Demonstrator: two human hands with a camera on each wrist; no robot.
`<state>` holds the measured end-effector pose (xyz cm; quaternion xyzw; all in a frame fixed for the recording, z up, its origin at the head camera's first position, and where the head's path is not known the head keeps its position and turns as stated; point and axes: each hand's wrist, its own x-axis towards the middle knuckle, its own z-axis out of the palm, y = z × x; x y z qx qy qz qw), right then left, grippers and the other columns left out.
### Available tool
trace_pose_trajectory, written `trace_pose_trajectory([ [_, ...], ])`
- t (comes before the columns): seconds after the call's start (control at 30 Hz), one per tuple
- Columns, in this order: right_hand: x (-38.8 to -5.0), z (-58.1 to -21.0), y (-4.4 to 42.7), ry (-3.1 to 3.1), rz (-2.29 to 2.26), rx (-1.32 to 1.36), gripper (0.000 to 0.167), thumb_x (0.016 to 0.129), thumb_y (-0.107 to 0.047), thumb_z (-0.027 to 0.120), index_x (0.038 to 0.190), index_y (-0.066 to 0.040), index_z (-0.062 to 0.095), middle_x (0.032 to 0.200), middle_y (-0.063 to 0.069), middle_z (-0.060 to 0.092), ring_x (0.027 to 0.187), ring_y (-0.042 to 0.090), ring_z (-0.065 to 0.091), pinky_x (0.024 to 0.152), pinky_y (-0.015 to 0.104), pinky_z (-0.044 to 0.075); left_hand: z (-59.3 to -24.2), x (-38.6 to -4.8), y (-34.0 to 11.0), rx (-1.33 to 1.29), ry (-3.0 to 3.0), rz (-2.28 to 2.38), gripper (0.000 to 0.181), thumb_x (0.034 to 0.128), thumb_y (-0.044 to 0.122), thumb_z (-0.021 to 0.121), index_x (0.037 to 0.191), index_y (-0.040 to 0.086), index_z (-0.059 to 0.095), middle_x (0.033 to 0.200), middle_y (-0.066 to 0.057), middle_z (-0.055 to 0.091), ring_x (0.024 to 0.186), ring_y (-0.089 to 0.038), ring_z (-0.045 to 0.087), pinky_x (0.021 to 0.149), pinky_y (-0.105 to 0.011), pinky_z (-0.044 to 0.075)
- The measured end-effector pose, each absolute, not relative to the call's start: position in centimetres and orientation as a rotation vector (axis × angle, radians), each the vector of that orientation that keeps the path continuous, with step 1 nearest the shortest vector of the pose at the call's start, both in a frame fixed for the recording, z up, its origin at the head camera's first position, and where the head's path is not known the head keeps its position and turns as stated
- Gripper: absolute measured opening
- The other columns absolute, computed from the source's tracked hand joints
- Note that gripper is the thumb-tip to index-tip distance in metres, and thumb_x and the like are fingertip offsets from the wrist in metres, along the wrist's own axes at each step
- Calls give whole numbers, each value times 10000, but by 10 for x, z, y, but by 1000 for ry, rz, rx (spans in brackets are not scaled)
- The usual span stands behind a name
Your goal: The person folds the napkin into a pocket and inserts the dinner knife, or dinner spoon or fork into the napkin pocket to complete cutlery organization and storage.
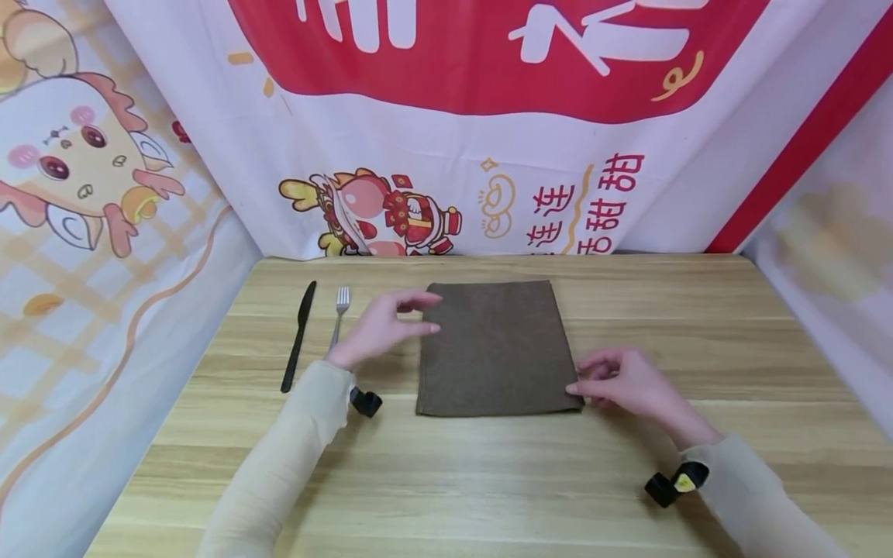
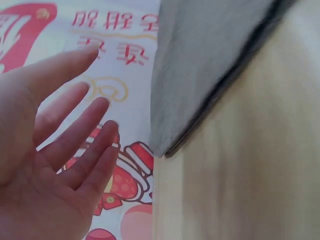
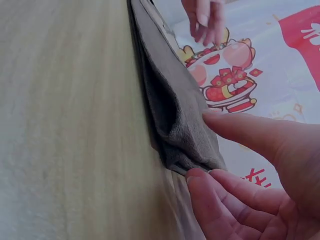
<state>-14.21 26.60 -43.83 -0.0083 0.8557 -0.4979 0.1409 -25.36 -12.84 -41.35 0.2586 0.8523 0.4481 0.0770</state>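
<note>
A folded dark brown cloth napkin point(image 1: 498, 349) lies on the wooden table, its layers visible along the edge in the right wrist view. My left hand point(image 1: 380, 325) hovers at the napkin's left edge, thumb and fingers apart; the left wrist view shows it spread and clear of the cloth point(image 2: 200, 65). At the near right corner, my right hand point(image 1: 621, 380) pinches the napkin's edge. Seen from the right wrist, the thumb lies on top and the fingertips sit at the corner, where the cloth point(image 3: 185, 125) bulges slightly.
Left of the napkin lie a black knife point(image 1: 299, 337) and a silver fork point(image 1: 339, 314), its handle partly hidden by my left hand. The wooden table point(image 1: 446, 488) ends at a printed white and red curtain point(image 1: 446, 139) behind, with more fabric on both sides.
</note>
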Motion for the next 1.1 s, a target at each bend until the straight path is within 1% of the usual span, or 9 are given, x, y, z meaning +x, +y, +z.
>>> trace_pose_trajectory([
  [0.1,-138,-441,266,2476,-1420,-70,506,797,-202,895,1168,48,660,846,91,687,728,240,665,624,355,589,-412,-270,-125,702,2576,1421,429,915,199,793,1320,135,668,1299,-53,661,1226,-302,571,1060,-484,425],
  [0.23,-135,-445,264,2489,-1432,-91,468,784,-115,886,1138,70,643,815,82,683,701,225,656,596,332,580,-416,-289,-119,648,2607,1437,407,939,150,761,1328,87,659,1310,-122,651,1211,-312,581,1042,-454,446],
  [0.3,-134,-446,263,2500,-1428,-90,444,787,-96,878,1122,78,643,802,78,684,689,219,653,585,325,575,-420,-297,-117,643,2627,1404,412,950,140,746,1343,66,648,1324,-148,640,1208,-311,582,1033,-437,455],
  [0.4,-133,-446,262,2506,-1423,-79,413,795,-84,869,1104,80,650,796,73,688,680,215,653,581,325,576,-427,-310,-115,631,2646,1362,440,947,128,740,1364,40,628,1337,-149,632,1205,-315,583,1030,-432,457],
  [0.5,-132,-446,261,2517,-1403,-61,390,804,-98,869,1093,65,665,801,64,694,680,207,654,581,326,576,-436,-320,-111,580,2662,1321,442,947,110,732,1368,31,625,1333,-138,636,1189,-309,590,1022,-428,464],
  [0.6,-131,-445,262,2530,-1374,-38,372,805,-125,875,1071,50,682,800,60,697,682,203,656,584,325,574,-443,-327,-106,522,2678,1282,398,957,72,708,1346,22,642,1311,-131,650,1155,-283,607,1003,-412,480],
  [0.83,-129,-443,264,2577,-1228,43,280,817,-244,879,949,-44,735,743,35,680,660,188,634,584,320,545,-448,-333,-100,408,2721,1203,316,971,12,664,1286,29,686,1247,-127,678,1099,-254,623,952,-399,507],
  [0.97,-129,-444,264,2562,-1242,28,236,826,-237,872,915,-52,755,747,35,696,661,188,648,589,323,562,-449,-335,-99,369,2728,1185,287,968,10,672,1254,15,705,1205,-139,693,1065,-256,636,938,-399,513],
  [1.1,-130,-445,264,2551,-1261,-10,213,832,-220,864,904,-50,758,750,31,701,663,182,656,587,319,568,-449,-337,-98,344,2732,1168,269,966,23,680,1232,37,721,1192,-125,694,1057,-250,629,939,-401,508],
])
